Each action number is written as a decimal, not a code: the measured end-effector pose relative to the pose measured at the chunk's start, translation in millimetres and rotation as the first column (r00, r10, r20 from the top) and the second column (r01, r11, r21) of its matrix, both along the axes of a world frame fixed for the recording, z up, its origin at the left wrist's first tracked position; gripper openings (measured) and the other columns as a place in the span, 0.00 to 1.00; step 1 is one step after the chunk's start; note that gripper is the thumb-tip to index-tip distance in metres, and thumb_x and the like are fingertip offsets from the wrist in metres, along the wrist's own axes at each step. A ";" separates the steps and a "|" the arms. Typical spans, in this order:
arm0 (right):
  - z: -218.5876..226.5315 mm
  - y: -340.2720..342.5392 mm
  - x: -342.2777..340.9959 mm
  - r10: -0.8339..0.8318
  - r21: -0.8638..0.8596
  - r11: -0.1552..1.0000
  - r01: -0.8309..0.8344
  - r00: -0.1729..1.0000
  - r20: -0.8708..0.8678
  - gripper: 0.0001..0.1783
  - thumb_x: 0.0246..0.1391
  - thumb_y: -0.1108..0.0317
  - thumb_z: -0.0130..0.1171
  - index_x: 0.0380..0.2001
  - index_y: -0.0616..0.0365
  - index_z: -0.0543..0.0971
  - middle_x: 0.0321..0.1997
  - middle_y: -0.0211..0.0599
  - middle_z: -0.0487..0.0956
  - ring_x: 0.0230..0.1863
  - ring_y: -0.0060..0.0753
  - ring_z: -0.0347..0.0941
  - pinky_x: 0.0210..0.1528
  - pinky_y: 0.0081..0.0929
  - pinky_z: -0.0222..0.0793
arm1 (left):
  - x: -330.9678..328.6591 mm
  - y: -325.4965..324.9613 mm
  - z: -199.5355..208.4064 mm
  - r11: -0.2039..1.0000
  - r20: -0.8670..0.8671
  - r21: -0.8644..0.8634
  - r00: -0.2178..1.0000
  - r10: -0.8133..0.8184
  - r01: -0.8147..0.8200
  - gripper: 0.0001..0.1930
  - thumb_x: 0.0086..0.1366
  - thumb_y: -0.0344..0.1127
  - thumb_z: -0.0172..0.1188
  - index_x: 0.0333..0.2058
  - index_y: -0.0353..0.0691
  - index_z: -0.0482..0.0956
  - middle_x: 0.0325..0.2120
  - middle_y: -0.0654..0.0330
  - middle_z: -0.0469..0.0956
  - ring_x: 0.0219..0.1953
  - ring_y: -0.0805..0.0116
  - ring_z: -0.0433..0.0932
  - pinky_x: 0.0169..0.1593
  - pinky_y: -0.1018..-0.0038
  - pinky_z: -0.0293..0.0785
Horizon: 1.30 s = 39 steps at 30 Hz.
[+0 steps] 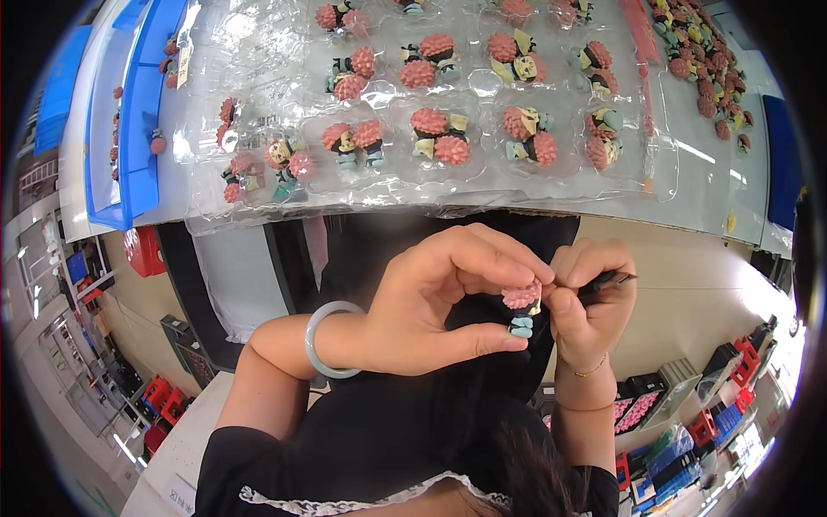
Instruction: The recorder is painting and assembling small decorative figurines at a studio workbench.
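Observation:
Between the thumb and fingertips of my left hand (431, 297) is a small figurine (522, 302) with bumpy pink hair, a dark body and a pale blue base. It is held upright over my lap, in front of the table edge. Close on its right, my right hand (594, 293) is closed around a thin dark pen-like tool (606, 281). One pointed end of the tool sticks out to the right; its other end is hidden by the fingers. The right fingertips come right up to the figurine's side, and whether they touch it I cannot tell.
Clear plastic trays (396, 183) with several similar figurines lie across the table (719, 185). A blue bin (125, 185) stands at the left, and a heap of figurines (702, 65) lies at the far right. Red stools (164, 398) are on the floor behind.

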State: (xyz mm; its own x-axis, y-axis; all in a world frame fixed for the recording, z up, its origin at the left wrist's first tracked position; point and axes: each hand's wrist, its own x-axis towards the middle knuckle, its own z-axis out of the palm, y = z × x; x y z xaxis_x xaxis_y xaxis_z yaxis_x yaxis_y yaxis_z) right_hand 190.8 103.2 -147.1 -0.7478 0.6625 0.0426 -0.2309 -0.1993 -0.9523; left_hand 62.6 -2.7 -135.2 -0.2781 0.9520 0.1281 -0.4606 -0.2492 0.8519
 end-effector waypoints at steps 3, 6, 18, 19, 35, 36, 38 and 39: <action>6.8 1.6 -3.5 -0.004 0.051 0.999 0.003 1.000 0.024 0.13 0.41 0.75 0.58 0.29 0.60 0.64 0.19 0.29 0.65 0.18 0.16 0.57 0.21 0.13 0.53 | -1.4 -0.9 -1.1 1.000 -0.033 -0.004 0.999 0.010 -0.011 0.23 0.45 0.19 0.61 0.41 0.36 0.64 0.40 0.47 0.65 0.40 0.63 0.71 0.46 0.65 0.71; 9.9 2.4 -1.4 -0.008 0.104 0.995 0.002 0.998 0.061 0.10 0.46 0.72 0.52 0.30 0.59 0.63 0.20 0.31 0.64 0.20 0.19 0.58 0.22 0.16 0.54 | -4.2 -2.8 1.7 0.999 -0.136 -0.008 0.990 0.040 -0.041 0.22 0.45 0.19 0.61 0.42 0.35 0.66 0.40 0.47 0.65 0.40 0.62 0.72 0.44 0.67 0.73; 39.6 11.5 6.3 0.071 0.720 0.619 -0.313 0.936 0.346 0.11 0.38 0.65 0.60 0.22 0.61 0.71 0.14 0.32 0.65 0.12 0.31 0.60 0.13 0.24 0.54 | -10.2 -2.0 2.2 0.993 -0.414 0.046 0.903 0.117 -0.107 0.21 0.43 0.26 0.66 0.39 0.35 0.71 0.36 0.50 0.67 0.34 0.65 0.75 0.36 0.74 0.77; 40.1 11.3 5.7 0.070 0.719 0.620 -0.314 0.935 0.348 0.11 0.38 0.65 0.60 0.22 0.61 0.71 0.14 0.32 0.65 0.12 0.31 0.60 0.13 0.24 0.54 | -9.9 -1.7 1.3 0.990 -0.419 0.074 0.897 0.140 -0.120 0.22 0.42 0.27 0.66 0.39 0.35 0.72 0.34 0.51 0.68 0.32 0.67 0.75 0.34 0.75 0.77; 41.3 8.6 3.0 0.022 0.741 0.551 -0.383 0.895 0.446 0.16 0.34 0.60 0.63 0.15 0.57 0.67 0.10 0.29 0.58 0.10 0.28 0.55 0.11 0.22 0.50 | -12.6 -7.3 -2.4 0.991 -0.452 0.031 0.883 0.128 -0.128 0.22 0.38 0.27 0.68 0.35 0.35 0.72 0.31 0.54 0.69 0.24 0.72 0.73 0.35 0.67 0.78; 41.4 8.7 2.8 0.021 0.746 0.544 -0.384 0.895 0.446 0.16 0.34 0.60 0.63 0.15 0.57 0.67 0.10 0.29 0.57 0.10 0.28 0.55 0.11 0.22 0.50 | -12.6 -7.2 -1.9 0.990 -0.456 0.031 0.880 0.134 -0.134 0.22 0.38 0.27 0.68 0.35 0.35 0.72 0.31 0.53 0.69 0.24 0.72 0.73 0.35 0.67 0.78; 41.3 9.3 2.4 0.023 0.749 0.537 -0.388 0.894 0.447 0.16 0.33 0.60 0.63 0.14 0.57 0.67 0.10 0.29 0.58 0.10 0.27 0.55 0.11 0.22 0.50 | -12.7 -7.4 -2.3 0.990 -0.461 0.030 0.876 0.139 -0.141 0.22 0.38 0.27 0.68 0.35 0.35 0.72 0.31 0.53 0.70 0.24 0.72 0.73 0.35 0.67 0.78; 41.2 9.5 2.2 0.025 0.753 0.529 -0.391 0.895 0.446 0.16 0.33 0.61 0.63 0.14 0.56 0.67 0.10 0.29 0.58 0.10 0.27 0.55 0.11 0.22 0.50 | -13.1 -7.6 -3.0 0.990 -0.461 0.029 0.878 0.133 -0.135 0.21 0.38 0.27 0.68 0.34 0.34 0.72 0.31 0.53 0.70 0.24 0.72 0.73 0.34 0.68 0.78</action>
